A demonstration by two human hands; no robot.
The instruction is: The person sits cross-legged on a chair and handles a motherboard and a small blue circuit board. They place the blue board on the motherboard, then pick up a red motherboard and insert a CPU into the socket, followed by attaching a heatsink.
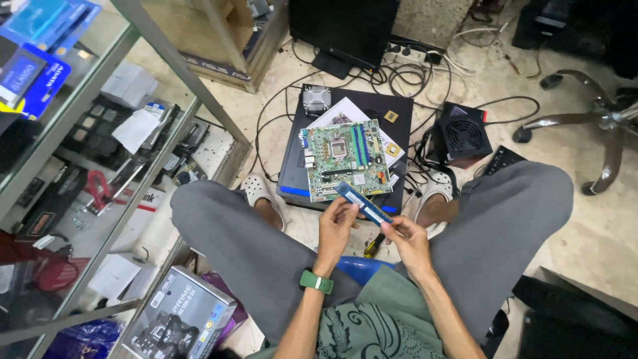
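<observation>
Two hands meeting at centre frame, both pinching one blue memory stick [363, 204] above the lap. Left hand [334, 229], green-strapped watch [316, 281] on its wrist, gripping the stick's upper-left end between thumb and fingertips. Right hand [409, 240] nipping the lower-right end, fingers curled close. Stick held slanted, upper left to lower right, hovering just below a green motherboard [347, 159]. Motherboard lying flat, slightly tilted, on a black computer case [399, 110] in the upper middle of the frame, a white booklet [345, 111] tucked partly beneath the board. Metal cooler [316, 100] sitting on the case's upper-left corner. Black power supply [465, 138] with round fan grille just right of the case, tangled in cables. Dark monitor [342, 30] standing at top centre. Grey-trousered knees spread wide to either side; white clogs [256, 189] on the tiled floor near the case. Glass shelving [100, 86] filling the left side, stacked with boxes and parts. Printed cardboard box [179, 322] at lower left. Chrome chair base [591, 119] at upper right.
</observation>
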